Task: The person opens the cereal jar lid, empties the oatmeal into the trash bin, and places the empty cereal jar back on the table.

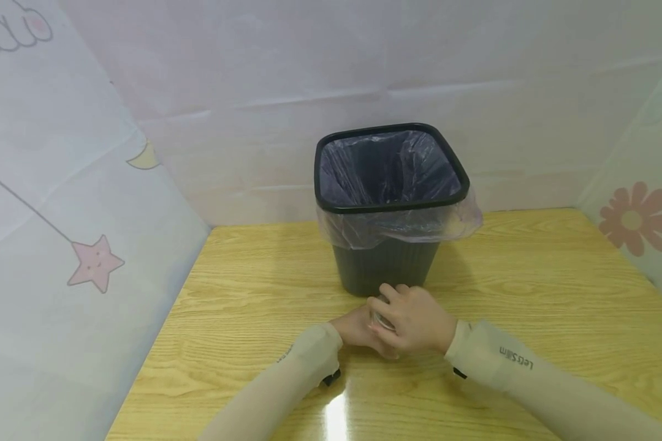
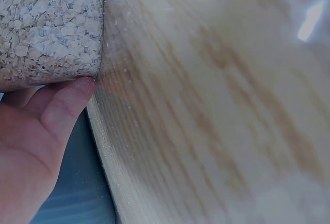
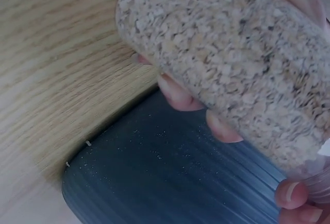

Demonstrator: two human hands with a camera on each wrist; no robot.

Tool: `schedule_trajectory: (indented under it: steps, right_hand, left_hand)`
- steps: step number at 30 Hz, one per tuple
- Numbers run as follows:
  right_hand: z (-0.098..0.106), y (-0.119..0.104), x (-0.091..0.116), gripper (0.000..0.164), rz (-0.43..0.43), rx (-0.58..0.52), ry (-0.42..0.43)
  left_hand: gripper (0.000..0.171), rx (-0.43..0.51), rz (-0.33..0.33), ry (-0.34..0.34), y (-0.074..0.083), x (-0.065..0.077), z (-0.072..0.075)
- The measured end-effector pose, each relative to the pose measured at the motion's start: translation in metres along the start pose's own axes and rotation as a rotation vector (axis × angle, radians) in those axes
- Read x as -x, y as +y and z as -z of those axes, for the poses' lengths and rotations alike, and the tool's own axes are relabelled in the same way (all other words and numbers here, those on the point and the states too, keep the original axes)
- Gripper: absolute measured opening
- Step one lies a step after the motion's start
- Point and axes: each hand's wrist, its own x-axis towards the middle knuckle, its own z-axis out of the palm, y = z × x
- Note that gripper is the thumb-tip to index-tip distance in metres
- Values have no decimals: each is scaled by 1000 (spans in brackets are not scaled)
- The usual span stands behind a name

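A clear jar of pale oat-like flakes (image 3: pixel 221 59) lies tilted between both hands, just in front of a dark bin (image 1: pixel 383 266). The left hand (image 1: pixel 358 331) grips the jar's body, its fingertips showing along the side in the right wrist view. Over the jar's top end, the right hand (image 1: pixel 419 318) curls its fingers round a clear ridged lid (image 3: pixel 320 180). From above, the hands hide most of the jar; only part of its round rim (image 1: pixel 383 321) shows. In the left wrist view, the left hand's fingers (image 2: pixel 67 100) press the jar's edge.
The bin stands upright towards the back of the wood-grain table (image 1: pixel 243 294). A thin translucent liner (image 1: pixel 452 222) folds over its black rim (image 1: pixel 391 207). Printed cloth walls (image 1: pixel 226 79) enclose the table at the back and both sides.
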Motion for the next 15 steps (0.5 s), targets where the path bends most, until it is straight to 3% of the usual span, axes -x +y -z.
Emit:
schedule_trajectory:
  steps: [4, 11, 15]
  right_hand:
    - [0, 3, 0, 48, 26, -17, -7]
    - [-1, 7, 0, 46, 63, -51, -17]
    - [0, 6, 1, 43, 58, -61, -31]
  left_hand:
    - [53, 34, 3, 7, -2, 0, -1]
    - [43, 94, -10, 0, 25, 9, 2]
    - [44, 96, -18, 2, 27, 10, 3]
